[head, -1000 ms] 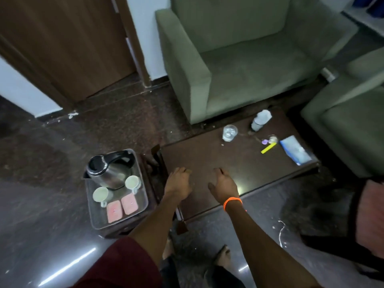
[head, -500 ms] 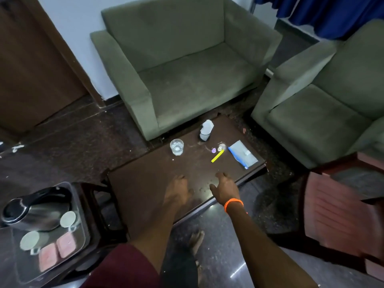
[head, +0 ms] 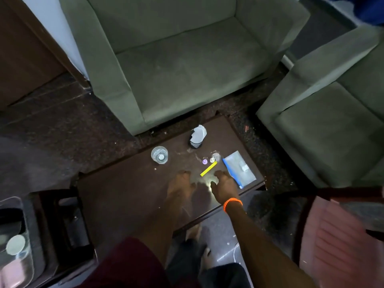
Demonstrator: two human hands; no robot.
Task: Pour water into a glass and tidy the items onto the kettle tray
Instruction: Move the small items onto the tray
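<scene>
— Where's our glass (head: 159,155)?
— Upright on the desk (head: 124,196), near its far edge, water in it. Since a moment ago we've leaned in; the kettle tray (head: 14,235) has slid to the frame's left edge.
— Our hands?
— Left hand (head: 181,187) and right hand (head: 225,183) hover flat, fingers relaxed, holding nothing. The right nears the yellow stick (head: 208,169) and blue pouch (head: 239,168). Bare desk lies to the left.

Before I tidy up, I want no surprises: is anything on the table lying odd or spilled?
Yes. The water bottle lies tipped over at the coffee table's far edge, and faint smears run from it toward the small cap. The glass stands upright.
</scene>
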